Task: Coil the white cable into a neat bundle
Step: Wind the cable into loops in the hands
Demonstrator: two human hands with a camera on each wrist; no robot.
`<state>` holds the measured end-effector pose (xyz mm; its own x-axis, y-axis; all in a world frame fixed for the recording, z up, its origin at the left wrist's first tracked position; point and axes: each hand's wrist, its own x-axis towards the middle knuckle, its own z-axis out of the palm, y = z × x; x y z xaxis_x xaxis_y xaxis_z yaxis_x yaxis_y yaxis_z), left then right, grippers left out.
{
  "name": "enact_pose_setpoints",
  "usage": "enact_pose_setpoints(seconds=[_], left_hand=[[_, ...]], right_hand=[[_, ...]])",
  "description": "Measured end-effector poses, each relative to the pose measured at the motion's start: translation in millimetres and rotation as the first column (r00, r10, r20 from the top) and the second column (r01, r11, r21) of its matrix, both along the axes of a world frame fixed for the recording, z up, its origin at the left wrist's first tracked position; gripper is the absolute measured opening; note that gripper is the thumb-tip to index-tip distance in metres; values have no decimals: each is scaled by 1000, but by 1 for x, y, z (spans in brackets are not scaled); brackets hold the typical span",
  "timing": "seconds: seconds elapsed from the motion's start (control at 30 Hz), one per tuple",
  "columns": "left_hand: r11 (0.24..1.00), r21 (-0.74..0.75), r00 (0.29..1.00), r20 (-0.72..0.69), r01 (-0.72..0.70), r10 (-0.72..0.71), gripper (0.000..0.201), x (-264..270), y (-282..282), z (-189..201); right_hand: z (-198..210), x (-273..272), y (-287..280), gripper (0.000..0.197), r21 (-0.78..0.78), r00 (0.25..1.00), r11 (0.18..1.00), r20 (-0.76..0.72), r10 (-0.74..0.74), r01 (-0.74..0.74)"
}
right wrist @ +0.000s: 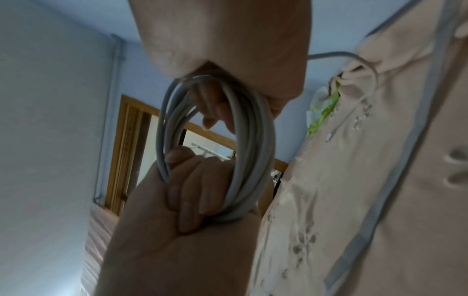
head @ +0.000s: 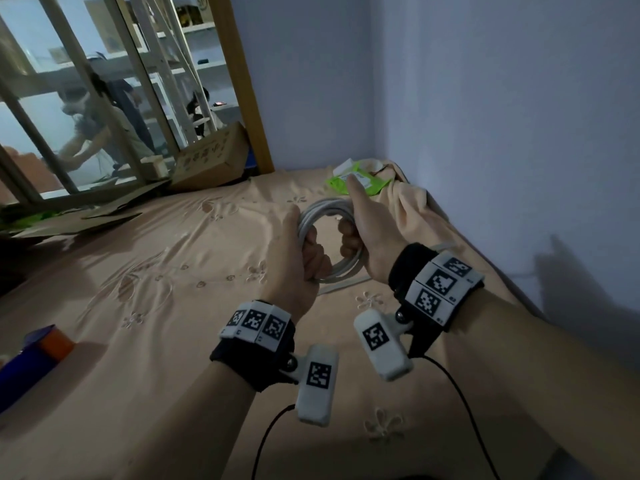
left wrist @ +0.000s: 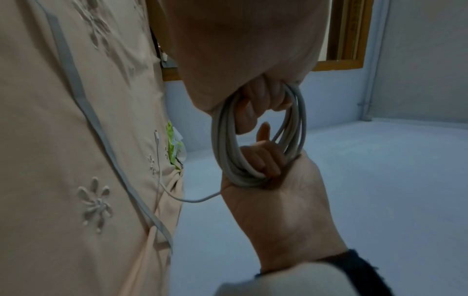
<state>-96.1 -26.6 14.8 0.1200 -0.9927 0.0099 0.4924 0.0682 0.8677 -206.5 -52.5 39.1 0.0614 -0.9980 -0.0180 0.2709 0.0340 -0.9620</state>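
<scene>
The white cable (head: 325,207) is wound into a round coil of several loops, held up above the bed between both hands. My left hand (head: 298,258) grips the coil's left side with fingers curled through the ring (right wrist: 190,200). My right hand (head: 360,237) grips the opposite side (left wrist: 266,166), one finger pointing straight out. In the wrist views the coil (left wrist: 222,140) (right wrist: 253,140) hangs as an upright ring. A loose tail (left wrist: 197,200) runs from the right hand down to the sheet and ends in a small connector (left wrist: 155,133).
A peach embroidered sheet (head: 173,289) covers the bed. A flat grey strip (head: 343,285) lies under the hands. A green packet (head: 367,188) sits at the far corner, cardboard (head: 207,161) at the far left, a blue and orange object (head: 34,355) near left. Walls (head: 519,133) close the right side.
</scene>
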Motion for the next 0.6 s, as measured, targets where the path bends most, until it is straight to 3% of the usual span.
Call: enact_pose_setpoints(seconds=[0.13, 0.23, 0.37, 0.43, 0.6], left_hand=[[998, 33, 993, 104, 51, -55, 55, 0, 2, -2], [997, 14, 972, 221, 81, -82, 57, -1, 5, 0], [990, 13, 891, 435, 140, -131, 54, 0, 9, 10], [981, 12, 852, 494, 192, -173, 51, 3, 10, 12], [955, 21, 764, 594, 297, -251, 55, 6, 14, 8]], right_hand=[[-2, -1, 3, 55, -39, 994, 999, -107, -30, 26], [-5, -3, 4, 49, -165, 969, 984, -225, -103, 66], [-8, -7, 3, 55, -403, 812, 915, -540, -220, -20], [-6, -9, 5, 62, -377, 774, 923, -604, -188, -70], [-7, -12, 7, 89, -162, 776, 961, -626, 74, -222]])
